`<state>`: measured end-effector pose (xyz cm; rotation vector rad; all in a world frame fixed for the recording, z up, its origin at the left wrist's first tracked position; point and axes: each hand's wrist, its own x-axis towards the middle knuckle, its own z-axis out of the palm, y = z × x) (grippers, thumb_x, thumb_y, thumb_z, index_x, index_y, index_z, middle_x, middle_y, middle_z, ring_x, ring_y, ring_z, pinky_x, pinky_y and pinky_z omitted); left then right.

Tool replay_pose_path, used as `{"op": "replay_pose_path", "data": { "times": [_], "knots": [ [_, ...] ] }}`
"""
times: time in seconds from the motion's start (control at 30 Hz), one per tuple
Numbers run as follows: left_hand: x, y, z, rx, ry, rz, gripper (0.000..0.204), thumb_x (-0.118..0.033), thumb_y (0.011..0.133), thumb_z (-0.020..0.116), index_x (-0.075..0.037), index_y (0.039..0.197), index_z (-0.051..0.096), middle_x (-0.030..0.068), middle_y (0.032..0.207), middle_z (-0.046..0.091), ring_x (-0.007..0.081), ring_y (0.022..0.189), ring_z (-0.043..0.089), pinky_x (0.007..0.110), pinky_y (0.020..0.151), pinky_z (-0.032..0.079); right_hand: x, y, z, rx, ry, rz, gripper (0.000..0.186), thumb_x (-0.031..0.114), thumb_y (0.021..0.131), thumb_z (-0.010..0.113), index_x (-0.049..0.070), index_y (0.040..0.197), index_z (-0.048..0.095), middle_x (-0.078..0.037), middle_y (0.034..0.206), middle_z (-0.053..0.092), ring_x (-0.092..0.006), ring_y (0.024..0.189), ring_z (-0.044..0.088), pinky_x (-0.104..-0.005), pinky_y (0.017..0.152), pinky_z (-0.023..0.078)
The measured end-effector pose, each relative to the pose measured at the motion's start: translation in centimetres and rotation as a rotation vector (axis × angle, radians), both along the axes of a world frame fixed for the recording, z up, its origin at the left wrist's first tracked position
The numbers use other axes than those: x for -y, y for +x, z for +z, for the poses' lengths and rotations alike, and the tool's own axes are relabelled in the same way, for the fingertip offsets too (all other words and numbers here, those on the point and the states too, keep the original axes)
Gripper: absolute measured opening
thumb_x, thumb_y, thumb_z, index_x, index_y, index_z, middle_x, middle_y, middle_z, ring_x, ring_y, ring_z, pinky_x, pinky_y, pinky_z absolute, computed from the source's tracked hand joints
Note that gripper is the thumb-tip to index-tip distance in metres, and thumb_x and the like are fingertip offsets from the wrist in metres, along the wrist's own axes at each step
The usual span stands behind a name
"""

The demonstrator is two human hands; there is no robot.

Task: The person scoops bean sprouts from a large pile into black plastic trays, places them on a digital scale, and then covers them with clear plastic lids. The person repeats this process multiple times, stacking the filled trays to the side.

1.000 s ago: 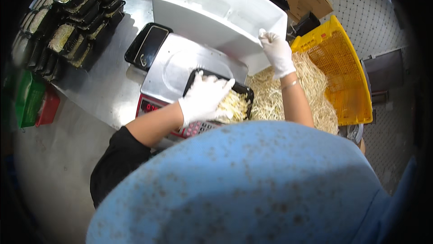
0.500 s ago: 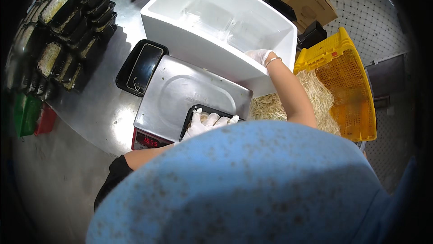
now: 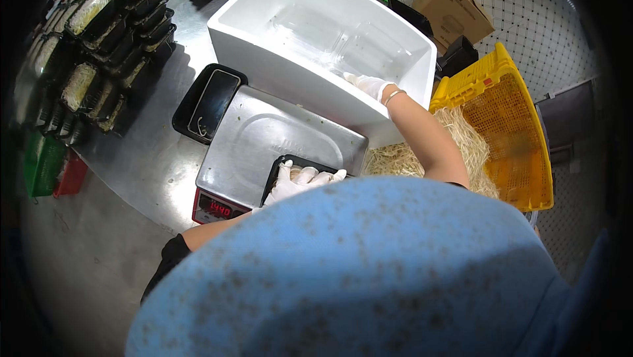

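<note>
"White gloves cover both hands. Where does the left hand [image 3: 295, 185] rest?"

"On a black plastic tray [image 3: 313, 163], which sits on the near right part of the digital scale's [image 3: 250, 139] steel platform. Its fingers are spread over the tray rather than pinching anything; the glove hides most of what lies inside."

"And the right hand [image 3: 367, 85]?"

"Inside the white foam box [image 3: 264, 60] just beyond the scale, close to some clear plastic lids [image 3: 376, 47]. Whether it pinches one I cannot tell, since the fingertips blur into the pale inside."

"What else is around the scale?"

"Touching or nearly touching its left edge, a second black tray [image 3: 189, 106]. Farther left of it, stacks of sprout-filled trays [image 3: 84, 14] on the steel table [image 3: 151, 159]. Right of the scale, a heap of pale sprouts [image 3: 465, 143] at the mouth of a yellow crate [image 3: 511, 152]. Beyond the scale to the right, a cardboard box [image 3: 455, 11]."
</note>
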<state>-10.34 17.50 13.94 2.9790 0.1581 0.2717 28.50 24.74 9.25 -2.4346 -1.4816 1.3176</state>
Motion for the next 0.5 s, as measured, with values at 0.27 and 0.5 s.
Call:
{"op": "replay_pose_path", "data": {
  "times": [0.27, 0.5],
  "knots": [
    [0.4, -0.2, -0.7, 0.112, 0.020, 0.028, 0.065, -0.040, 0.086, 0.048, -0.008, 0.142, 0.036, 0.0075, 0.120, 0.052, 0.0232, 0.107, 0.053, 0.065, 0.085, 0.043, -1.1, 1.4, -0.1, 0.053, 0.036, 0.005, 0.038, 0.030, 0.088, 0.060, 0.006, 0.117, 0.062, -0.012, 0.110, 0.065, -0.0261, 0.101, 0.060, -0.0347, 0.090, 0.045],
    [0.5, -0.2, -1.0, 0.138, -0.008, 0.050, 0.063, -0.041, 0.085, 0.050, -0.009, 0.138, 0.042, 0.0063, 0.117, 0.056, 0.0232, 0.106, 0.055, 0.065, 0.087, 0.042, -1.3, 2.0, -1.2, 0.126, 0.104, 0.016, 0.040, 0.032, 0.086, 0.063, 0.005, 0.116, 0.063, -0.012, 0.107, 0.065, -0.0259, 0.098, 0.061, -0.0346, 0.089, 0.046]
  ]
}}
